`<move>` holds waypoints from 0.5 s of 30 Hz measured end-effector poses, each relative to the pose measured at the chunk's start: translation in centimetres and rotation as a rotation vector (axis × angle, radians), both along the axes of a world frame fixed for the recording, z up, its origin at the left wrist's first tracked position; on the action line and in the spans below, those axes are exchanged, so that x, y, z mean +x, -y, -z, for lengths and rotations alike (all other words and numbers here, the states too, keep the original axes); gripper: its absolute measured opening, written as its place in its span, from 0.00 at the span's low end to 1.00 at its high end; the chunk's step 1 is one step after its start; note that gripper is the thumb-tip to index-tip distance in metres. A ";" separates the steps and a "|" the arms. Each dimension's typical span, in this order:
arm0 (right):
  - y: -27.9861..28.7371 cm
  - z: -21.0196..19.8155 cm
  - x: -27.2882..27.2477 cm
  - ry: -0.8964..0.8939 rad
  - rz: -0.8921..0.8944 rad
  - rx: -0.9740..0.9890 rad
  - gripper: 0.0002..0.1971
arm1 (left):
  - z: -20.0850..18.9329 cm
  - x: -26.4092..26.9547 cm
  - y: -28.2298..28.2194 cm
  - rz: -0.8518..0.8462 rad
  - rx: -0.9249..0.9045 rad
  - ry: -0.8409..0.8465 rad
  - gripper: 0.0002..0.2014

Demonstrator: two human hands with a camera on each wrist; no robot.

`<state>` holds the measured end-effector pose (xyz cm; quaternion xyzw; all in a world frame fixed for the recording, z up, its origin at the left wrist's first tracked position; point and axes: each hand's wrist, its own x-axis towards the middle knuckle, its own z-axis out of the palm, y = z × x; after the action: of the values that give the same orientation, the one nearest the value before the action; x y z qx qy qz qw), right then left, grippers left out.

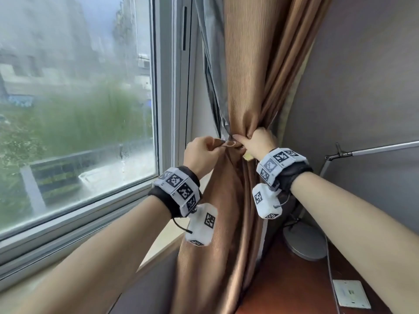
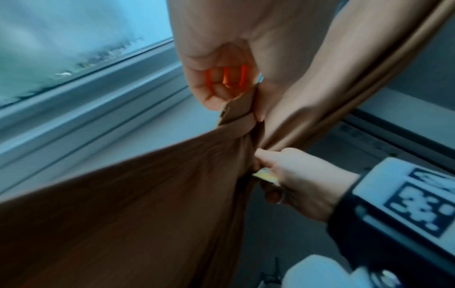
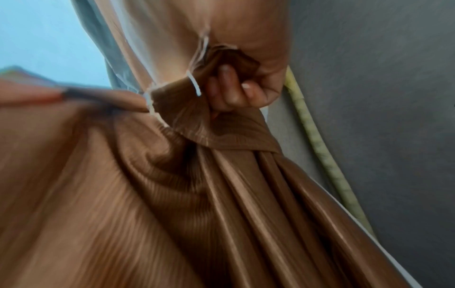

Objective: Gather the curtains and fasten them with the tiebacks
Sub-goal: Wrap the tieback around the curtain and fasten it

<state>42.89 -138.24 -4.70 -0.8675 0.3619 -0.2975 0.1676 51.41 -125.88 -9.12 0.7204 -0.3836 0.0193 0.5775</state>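
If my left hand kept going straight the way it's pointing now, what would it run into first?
Most likely your right hand. Your left hand, pinching the tieback, points across the gathered brown curtain toward it, and the two look nearly touching, though depth is hard to judge.

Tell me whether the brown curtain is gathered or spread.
Gathered. The brown curtain narrows to a tight waist where the tieback wraps it, with the left hand and right hand gripping there.

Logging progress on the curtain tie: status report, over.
Left hand pinches tieback end. Right hand grips the other end at the gathered brown curtain. Not yet fastened. Nothing in the way.
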 end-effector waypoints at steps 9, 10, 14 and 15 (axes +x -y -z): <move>3.3 0.1 -1.9 0.008 0.006 0.052 0.33 | -2.6 -3.3 3.8 0.290 0.074 -0.088 0.23; 3.7 0.1 -2.3 0.019 0.010 0.048 0.32 | -2.7 -3.4 3.9 0.330 0.069 -0.133 0.21; 5.4 0.4 -3.7 0.041 -0.011 0.044 0.32 | -3.0 -4.0 4.7 0.468 0.008 -0.243 0.12; 5.9 0.5 -3.9 0.033 -0.019 0.042 0.32 | -3.1 -4.1 5.3 0.482 0.020 -0.241 0.15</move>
<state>38.94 -144.11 -5.17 -0.8620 0.3569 -0.3026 0.1947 47.26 -131.14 -6.03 0.6109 -0.4728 -0.2084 0.5998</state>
